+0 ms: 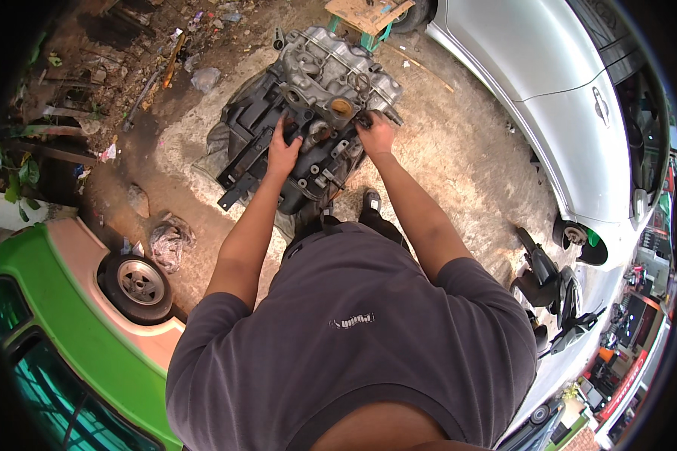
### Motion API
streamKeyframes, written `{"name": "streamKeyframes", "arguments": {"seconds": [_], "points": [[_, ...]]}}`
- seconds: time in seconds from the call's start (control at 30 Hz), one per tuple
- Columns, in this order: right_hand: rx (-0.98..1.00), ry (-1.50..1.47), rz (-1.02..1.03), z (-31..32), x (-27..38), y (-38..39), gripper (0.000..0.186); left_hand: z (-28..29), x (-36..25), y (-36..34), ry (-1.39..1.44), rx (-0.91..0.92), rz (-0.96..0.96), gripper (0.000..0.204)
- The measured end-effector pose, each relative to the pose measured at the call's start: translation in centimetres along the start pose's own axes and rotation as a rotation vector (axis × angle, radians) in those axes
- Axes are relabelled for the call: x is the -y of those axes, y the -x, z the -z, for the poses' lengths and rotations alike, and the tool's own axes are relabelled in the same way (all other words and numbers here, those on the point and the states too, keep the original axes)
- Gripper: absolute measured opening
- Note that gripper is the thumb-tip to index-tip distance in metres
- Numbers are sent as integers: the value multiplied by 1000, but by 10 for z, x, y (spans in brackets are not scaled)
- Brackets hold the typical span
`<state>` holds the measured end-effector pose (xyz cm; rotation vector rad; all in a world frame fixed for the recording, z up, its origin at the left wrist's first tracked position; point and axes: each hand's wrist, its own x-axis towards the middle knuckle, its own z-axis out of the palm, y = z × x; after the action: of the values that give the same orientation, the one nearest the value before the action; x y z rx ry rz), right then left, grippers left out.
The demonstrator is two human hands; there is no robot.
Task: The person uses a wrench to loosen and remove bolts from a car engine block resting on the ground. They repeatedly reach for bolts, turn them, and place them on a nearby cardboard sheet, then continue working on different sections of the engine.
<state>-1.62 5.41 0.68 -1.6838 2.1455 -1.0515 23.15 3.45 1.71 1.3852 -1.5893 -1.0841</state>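
Note:
A car engine [331, 71] with a dull metal top sits in front of me, its near side lined with dark parts and brackets. My left hand [283, 154] rests at its near side, thumb and index finger spread apart beside a round metal port, with nothing visibly held. Curled over the right part of the engine, my right hand [377, 135] has its fingertips closed at a small dark piece that they mostly cover. Between my hands lies a rusty-brown fitting [320, 134]. A round opening with a tan inside [341, 108] shows just above it.
A silver car [534, 52] stands on the right, a motorbike [553, 282] below it. At the lower left is a green and pink car [90, 301]. A small stool with a wooden top [365, 13] stands beyond the engine. Rubbish and crumpled plastic [171, 242] lie on the left.

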Motion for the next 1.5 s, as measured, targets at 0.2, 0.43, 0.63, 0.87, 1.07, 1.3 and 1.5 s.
{"name": "streamKeyframes", "arguments": {"seconds": [0.2, 0.43, 0.63, 0.87, 1.07, 1.3, 1.5], "points": [[-8, -75, 22, 0, -4, 1, 31, 1, -1, 2, 1, -29, -21, 67], [67, -28, 50, 5, -11, 0, 30, 0, -1, 4, 28, -27, -21, 67], [119, 20, 124, 6, -20, -9, 29, -1, -5, 1, 31, -22, -35, 67], [86, 26, 172, 9, -15, -11, 25, 3, -2, 1, 73, -14, -22, 67], [49, -59, 251, 15, -13, -11, 21, 0, 6, -2, 125, -35, -46, 67], [129, 65, 87, 17, -11, -11, 23, 3, -8, -1, -11, -30, -65, 68], [63, 26, 171, 12, -15, 1, 24, 6, -8, -3, -27, -63, -116, 67]]}}
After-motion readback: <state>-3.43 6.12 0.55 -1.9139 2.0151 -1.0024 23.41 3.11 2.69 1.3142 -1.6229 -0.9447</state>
